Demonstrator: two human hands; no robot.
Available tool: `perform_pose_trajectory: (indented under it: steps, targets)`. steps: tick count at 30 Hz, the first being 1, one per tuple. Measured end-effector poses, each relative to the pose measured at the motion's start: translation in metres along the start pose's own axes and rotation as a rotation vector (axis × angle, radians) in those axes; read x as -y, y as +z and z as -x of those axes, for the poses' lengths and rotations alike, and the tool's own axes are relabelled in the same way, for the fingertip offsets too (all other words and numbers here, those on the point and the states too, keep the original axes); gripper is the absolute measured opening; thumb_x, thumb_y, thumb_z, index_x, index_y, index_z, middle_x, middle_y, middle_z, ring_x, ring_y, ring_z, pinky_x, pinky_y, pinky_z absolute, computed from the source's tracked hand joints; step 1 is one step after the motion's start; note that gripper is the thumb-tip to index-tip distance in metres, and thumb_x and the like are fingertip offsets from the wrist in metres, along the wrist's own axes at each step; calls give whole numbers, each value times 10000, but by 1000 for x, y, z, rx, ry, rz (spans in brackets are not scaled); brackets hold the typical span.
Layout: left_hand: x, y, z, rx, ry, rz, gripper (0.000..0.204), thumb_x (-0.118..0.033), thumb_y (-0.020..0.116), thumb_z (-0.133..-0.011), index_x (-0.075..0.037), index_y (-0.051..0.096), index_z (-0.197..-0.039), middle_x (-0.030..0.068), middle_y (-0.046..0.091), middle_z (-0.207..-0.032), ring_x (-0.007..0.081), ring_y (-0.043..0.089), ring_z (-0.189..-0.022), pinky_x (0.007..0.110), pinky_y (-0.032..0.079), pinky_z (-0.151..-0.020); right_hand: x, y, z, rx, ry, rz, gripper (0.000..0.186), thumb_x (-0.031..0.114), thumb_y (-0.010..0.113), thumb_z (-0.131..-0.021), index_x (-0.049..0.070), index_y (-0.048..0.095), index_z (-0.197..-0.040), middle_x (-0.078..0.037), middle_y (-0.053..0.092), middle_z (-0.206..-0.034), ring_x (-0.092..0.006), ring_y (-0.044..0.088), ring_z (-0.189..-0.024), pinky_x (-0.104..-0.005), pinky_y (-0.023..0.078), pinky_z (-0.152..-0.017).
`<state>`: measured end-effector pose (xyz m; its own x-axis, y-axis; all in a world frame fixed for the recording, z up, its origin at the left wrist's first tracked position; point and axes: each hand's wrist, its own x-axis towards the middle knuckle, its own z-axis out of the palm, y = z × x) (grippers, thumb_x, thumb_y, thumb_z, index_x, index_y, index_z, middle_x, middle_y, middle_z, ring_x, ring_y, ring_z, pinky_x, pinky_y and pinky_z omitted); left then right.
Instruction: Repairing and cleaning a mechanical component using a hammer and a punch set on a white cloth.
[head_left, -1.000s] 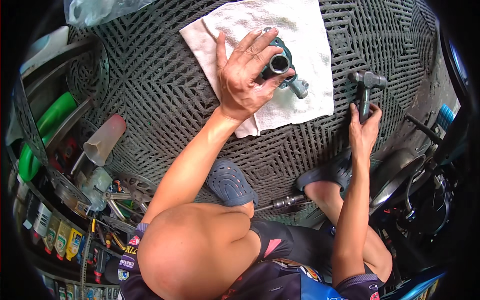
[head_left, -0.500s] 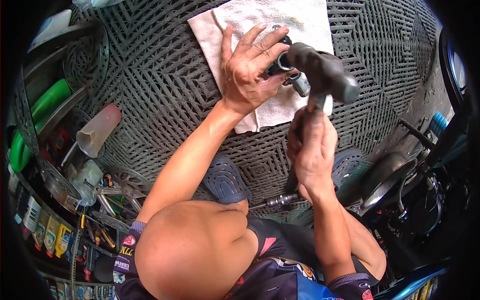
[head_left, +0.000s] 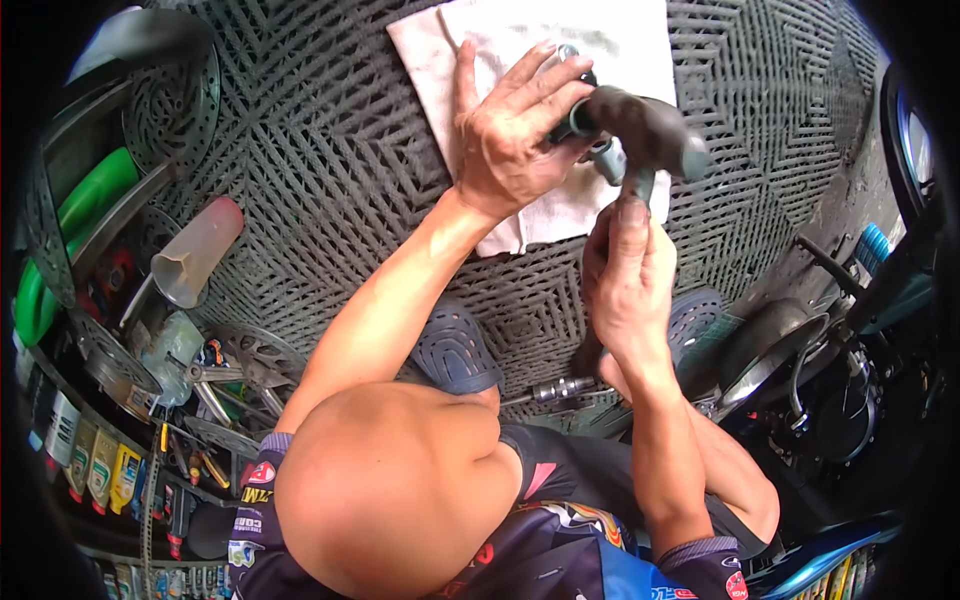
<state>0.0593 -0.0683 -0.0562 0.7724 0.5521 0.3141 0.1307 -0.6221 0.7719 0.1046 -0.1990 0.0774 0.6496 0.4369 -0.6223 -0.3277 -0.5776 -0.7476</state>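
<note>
My left hand [head_left: 515, 140] is spread over a dark flanged metal part [head_left: 568, 125] on a white cloth [head_left: 625, 40], its thumb and fingers around a socket-like cylinder on it. A short silvery fitting [head_left: 608, 160] sticks out below. My right hand [head_left: 630, 270] grips a hammer [head_left: 650, 135] by its handle, with the head over the cylinder, hiding much of it. Whether the hammer touches it I cannot tell.
A black grid mat [head_left: 300, 140] is underneath, with my clog [head_left: 450, 350] and a metal tool [head_left: 555, 390] on it. Brake discs [head_left: 170, 110], a plastic cup [head_left: 195, 250], bottles and tools [head_left: 95, 465] line the left; motorcycle parts [head_left: 830, 410] crowd the right.
My right hand has brought the hammer leftward from the mat to above the metal part. My left hand stays on the part, shifted slightly in the picture.
</note>
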Motion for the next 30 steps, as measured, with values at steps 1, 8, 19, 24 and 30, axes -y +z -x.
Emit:
perform_pose_trajectory:
  steps: [1, 8, 19, 24, 30]
  targets:
    - [0, -1, 1, -14, -16, -10, 370, -390, 860, -778, -180, 810, -1079, -39, 736, -1293, 229, 624, -1308, 579, 97, -1259, 7, -4, 6, 13, 36, -92, 456, 432, 394, -1127, 76, 497, -863, 59, 394, -598, -44, 367, -489, -229, 302, -432]
    - [5, 1, -3, -40, -9, -23, 344, -391, 859, -775, -190, 809, -1049, -60, 740, -1273, 223, 618, -1311, 588, 104, -1250, 24, 2, 19, 13, -40, -140, 500, 548, 367, -1107, 93, 468, -924, 37, 389, -612, -49, 340, -457, -219, 279, -396]
    - [8, 5, -9, -85, 42, -56, 355, -403, 866, -749, -214, 785, -1039, -40, 751, -1243, 239, 645, -1270, 606, 116, -1228, -15, 4, -3, -18, -71, -25, 583, 568, 399, -1095, 89, 475, -771, 42, 387, -564, -78, 381, -429, -259, 292, -399]
    - [7, 4, -1, -21, -18, -60, 408, -459, 861, -769, -201, 810, -1081, -41, 756, -1247, 248, 591, -1346, 597, 48, -1253, -12, -13, 10, -31, -24, -176, 534, 600, 383, -1086, 103, 482, -917, 53, 374, -579, -46, 332, -440, -232, 271, -391]
    - [13, -13, -5, -23, -30, 96, 448, -427, 892, -735, -205, 801, -1114, 14, 724, -1317, 270, 459, -1459, 578, 48, -1252, -36, -61, 0, -195, 54, -183, 523, 595, 394, -1088, 101, 490, -946, 42, 410, -643, -57, 386, -470, -229, 301, -409]
